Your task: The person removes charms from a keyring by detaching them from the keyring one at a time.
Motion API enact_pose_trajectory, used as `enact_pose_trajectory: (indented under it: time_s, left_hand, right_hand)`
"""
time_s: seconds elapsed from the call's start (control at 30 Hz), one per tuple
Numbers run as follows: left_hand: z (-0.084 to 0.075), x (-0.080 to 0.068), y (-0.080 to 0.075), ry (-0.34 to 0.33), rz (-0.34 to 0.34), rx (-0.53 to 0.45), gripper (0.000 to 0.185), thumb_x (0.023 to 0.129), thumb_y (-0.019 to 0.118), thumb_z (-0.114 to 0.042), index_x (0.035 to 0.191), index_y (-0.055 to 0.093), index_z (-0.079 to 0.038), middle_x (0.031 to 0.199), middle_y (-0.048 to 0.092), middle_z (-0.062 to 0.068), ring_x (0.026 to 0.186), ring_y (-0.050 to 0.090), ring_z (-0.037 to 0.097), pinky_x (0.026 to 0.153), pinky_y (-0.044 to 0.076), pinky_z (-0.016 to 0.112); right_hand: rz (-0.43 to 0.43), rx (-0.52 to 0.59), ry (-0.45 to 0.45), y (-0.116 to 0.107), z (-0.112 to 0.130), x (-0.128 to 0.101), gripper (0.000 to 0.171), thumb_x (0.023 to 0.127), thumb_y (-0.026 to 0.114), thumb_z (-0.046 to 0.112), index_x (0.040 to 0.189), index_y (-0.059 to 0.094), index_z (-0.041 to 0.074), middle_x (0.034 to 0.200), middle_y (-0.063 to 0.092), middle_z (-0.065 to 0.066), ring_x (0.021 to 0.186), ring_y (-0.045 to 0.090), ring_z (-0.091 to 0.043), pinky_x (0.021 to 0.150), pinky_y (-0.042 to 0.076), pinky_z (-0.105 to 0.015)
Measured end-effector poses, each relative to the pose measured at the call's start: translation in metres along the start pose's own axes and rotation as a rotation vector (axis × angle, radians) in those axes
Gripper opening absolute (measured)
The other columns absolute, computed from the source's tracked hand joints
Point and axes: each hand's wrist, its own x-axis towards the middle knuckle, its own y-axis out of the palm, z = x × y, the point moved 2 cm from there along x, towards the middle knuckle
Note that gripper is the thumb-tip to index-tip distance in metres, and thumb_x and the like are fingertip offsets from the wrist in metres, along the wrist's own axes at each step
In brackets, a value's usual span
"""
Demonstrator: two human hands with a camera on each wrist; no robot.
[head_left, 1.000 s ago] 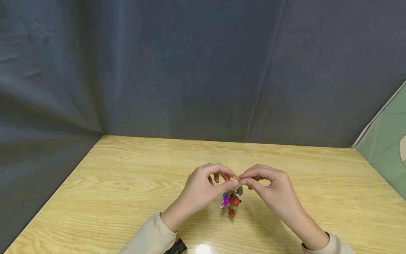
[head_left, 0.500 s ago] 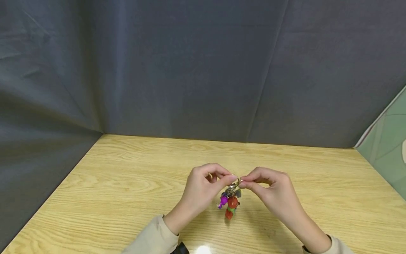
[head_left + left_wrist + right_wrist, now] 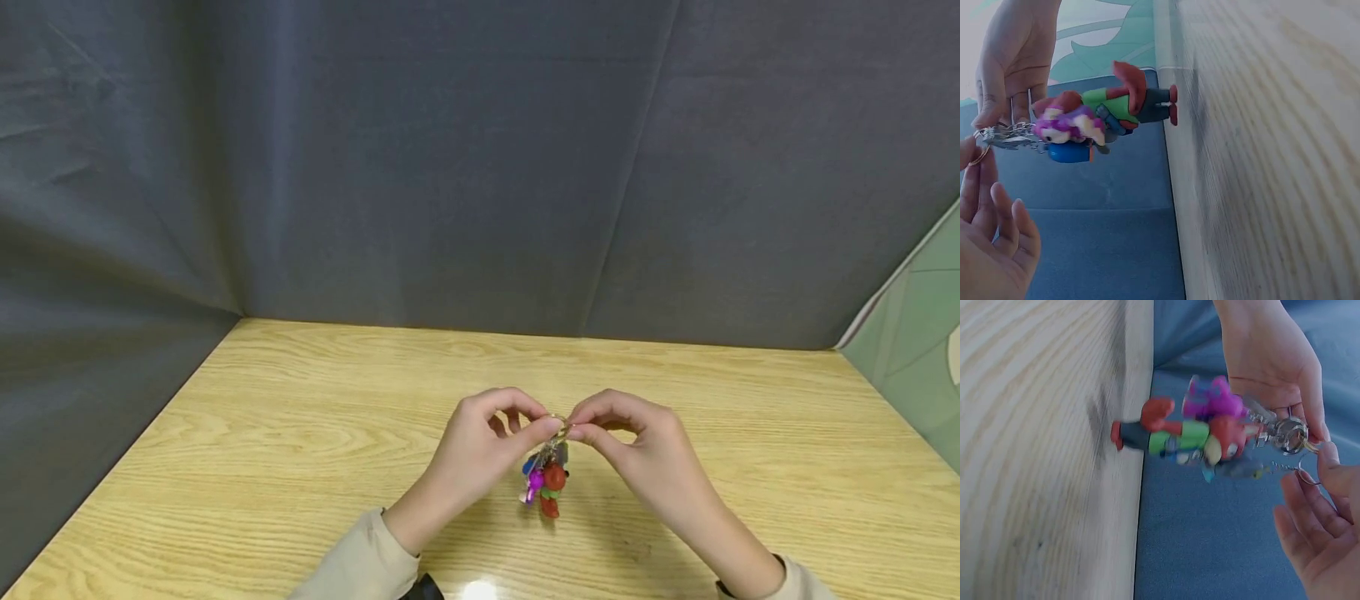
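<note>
Close over the table, both hands pinch a gold key ring (image 3: 558, 418) between thumb and forefinger, their fingertips nearly meeting. My left hand (image 3: 486, 437) holds its left side, and my right hand (image 3: 641, 435) is at its right. In the right wrist view, a thin split ring (image 3: 1307, 475) with a short chain sits at the right fingertips. A bunch of charms dangles below: a red animal figure (image 3: 1113, 103) in a green top, a purple-and-white figure (image 3: 1066, 127), a blue piece (image 3: 1067, 152) and a grey charm (image 3: 1238, 469). Silver clasps and chains (image 3: 1010, 136) join them above.
The pale wooden table (image 3: 300, 433) spreads under the hands. Dark grey cloth (image 3: 450, 167) hangs behind and at the left. A green patterned surface (image 3: 915, 325) lies beyond the right edge. A black band (image 3: 426, 586) shows by the left sleeve.
The fingertips parted slightly half a second ago and now sit close together again on the ring. The charms have swung and turned a little; the arms have barely moved.
</note>
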Motion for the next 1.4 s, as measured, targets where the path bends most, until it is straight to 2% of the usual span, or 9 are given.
enact_pose_trajectory:
  time_s: [0.2,0.37,0.6,0.8,0.9,1.03,1.17,1.27,1.4]
  left_hand:
    - [0.0016,-0.0027,0.0002,-0.006,0.051,0.052,0.011,0.090,0.074,-0.035,0.093,0.074,-0.024,0.085,0.066,-0.018,0.074,0.054,0.009,0.066,0.046,0.028]
    - [0.0015,-0.0043,0.0001,0.046,-0.003,0.070,0.009,0.087,0.077,-0.032,0.087,0.075,-0.023,0.079,0.065,-0.019,0.068,0.054,0.007,0.063,0.046,0.026]
    - [-0.0008,-0.0055,0.0004,0.158,-0.126,-0.025,0.009,0.086,0.079,-0.020,0.082,0.076,-0.013,0.076,0.070,-0.008,0.058,0.047,0.008,0.056,0.041,0.023]
    - [-0.0039,-0.0067,-0.0010,0.152,-0.158,0.009,0.009,0.086,0.079,-0.022,0.083,0.076,-0.015,0.078,0.068,-0.010,0.068,0.052,0.013,0.062,0.045,0.027]
    - [-0.0064,-0.0056,-0.0020,0.137,-0.145,0.056,0.010,0.087,0.078,-0.026,0.086,0.076,-0.017,0.081,0.066,-0.012,0.077,0.055,0.016,0.067,0.047,0.030]
    - [-0.0080,-0.0040,-0.0019,0.093,-0.065,0.085,0.012,0.089,0.076,-0.030,0.092,0.074,-0.019,0.084,0.065,-0.014,0.079,0.056,0.015,0.068,0.048,0.029]
    - [-0.0062,-0.0031,0.0000,0.057,0.003,0.116,0.011,0.089,0.076,-0.032,0.094,0.074,-0.022,0.085,0.064,-0.019,0.078,0.054,0.010,0.069,0.047,0.028]
    - [-0.0054,-0.0025,0.0007,0.062,0.001,0.132,0.009,0.088,0.077,-0.033,0.089,0.076,-0.023,0.081,0.063,-0.020,0.077,0.054,0.009,0.068,0.048,0.028]
    - [-0.0067,-0.0021,0.0009,0.089,-0.050,0.117,0.011,0.087,0.078,-0.031,0.084,0.077,-0.021,0.077,0.064,-0.018,0.074,0.054,0.009,0.067,0.048,0.029]
  right_hand:
    - [0.007,0.054,-0.001,0.0007,0.0003,-0.0013,0.020,0.083,0.076,-0.001,0.087,0.072,0.018,0.091,0.072,0.009,0.082,0.069,-0.009,0.075,0.054,-0.025]
    - [-0.003,0.027,-0.004,0.0009,0.0012,-0.0021,0.021,0.080,0.077,-0.003,0.084,0.072,0.017,0.082,0.071,0.011,0.075,0.068,-0.008,0.073,0.055,-0.025]
    - [0.027,0.105,0.024,0.0026,-0.0005,-0.0024,0.017,0.077,0.081,0.000,0.080,0.073,0.015,0.078,0.071,0.009,0.072,0.068,-0.010,0.070,0.055,-0.026]
    - [0.058,0.148,0.082,0.0064,0.0005,-0.0029,0.013,0.081,0.079,0.005,0.084,0.072,0.016,0.078,0.071,0.008,0.069,0.067,-0.012,0.065,0.054,-0.029]
    - [0.018,0.118,0.061,0.0056,0.0021,-0.0022,0.015,0.082,0.077,0.002,0.085,0.071,0.015,0.079,0.070,0.007,0.070,0.066,-0.011,0.067,0.054,-0.028]
    - [-0.053,0.070,0.020,0.0020,0.0025,-0.0008,0.018,0.081,0.076,-0.003,0.084,0.071,0.015,0.080,0.070,0.008,0.074,0.066,-0.009,0.071,0.052,-0.023]
    - [-0.066,0.081,-0.017,-0.0004,0.0006,-0.0008,0.022,0.080,0.076,-0.006,0.084,0.072,0.015,0.081,0.070,0.006,0.076,0.065,-0.009,0.071,0.051,-0.021]
    - [-0.059,0.087,-0.039,-0.0016,-0.0003,-0.0007,0.023,0.079,0.076,-0.007,0.084,0.072,0.015,0.081,0.070,0.006,0.074,0.065,-0.010,0.070,0.052,-0.021]
    - [-0.050,0.068,-0.017,-0.0031,-0.0004,-0.0002,0.020,0.079,0.078,-0.005,0.082,0.074,0.015,0.078,0.071,0.007,0.071,0.065,-0.009,0.068,0.052,-0.021]
